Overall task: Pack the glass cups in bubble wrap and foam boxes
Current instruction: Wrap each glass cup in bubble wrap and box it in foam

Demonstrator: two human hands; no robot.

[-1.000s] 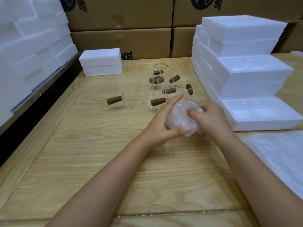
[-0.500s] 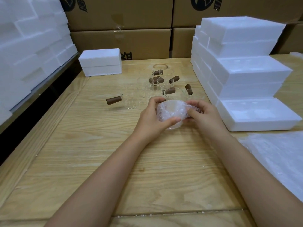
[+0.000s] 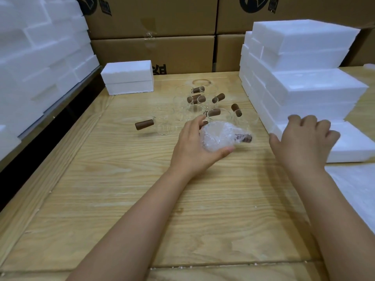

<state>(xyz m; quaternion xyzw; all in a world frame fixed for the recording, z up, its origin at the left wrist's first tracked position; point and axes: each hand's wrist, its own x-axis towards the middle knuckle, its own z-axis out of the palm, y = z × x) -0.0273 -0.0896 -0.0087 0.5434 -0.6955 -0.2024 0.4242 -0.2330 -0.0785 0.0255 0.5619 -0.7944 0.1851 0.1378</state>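
- Wrapped cup [image 3: 219,136] sits mid-table, low over the wooden table [image 3: 142,199]. Whether its base touches the wood cannot be told.
- Left hand [image 3: 192,145] clamps it from the left side, fingers curled over the far rim and thumb under the near side.
- Just behind it is a cluster of bare glass cups [image 3: 194,110] with brown handles. The nearest ones stand close against the bundle and the left fingertips.
- One more bare cup [image 3: 165,125] stands apart to the left, with its handle [image 3: 144,124] sticking out left.
- To the right, across a gap of bare wood, lies an open foam box [image 3: 355,147]. Right hand [image 3: 304,140] covers its near-left corner, fingers bent on top and thumb against the side wall. I cannot tell whether this is a grip or a rest.
- A stack of foam boxes [image 3: 304,82] rises behind that box.
- A bubble wrap sheet [image 3: 357,189] lies at the right edge, nearer the camera.
- A small closed foam box [image 3: 127,78] sits far left on the table, with cardboard cartons [image 3: 154,51] behind it and a foam wall [image 3: 36,57] on the left.
- The cup's long axis runs left to right, and its wrapped handle [image 3: 244,137] points right, toward the open box.
- The wrap is cloudy white and crinkled, and the brown handle shows dimly through it.
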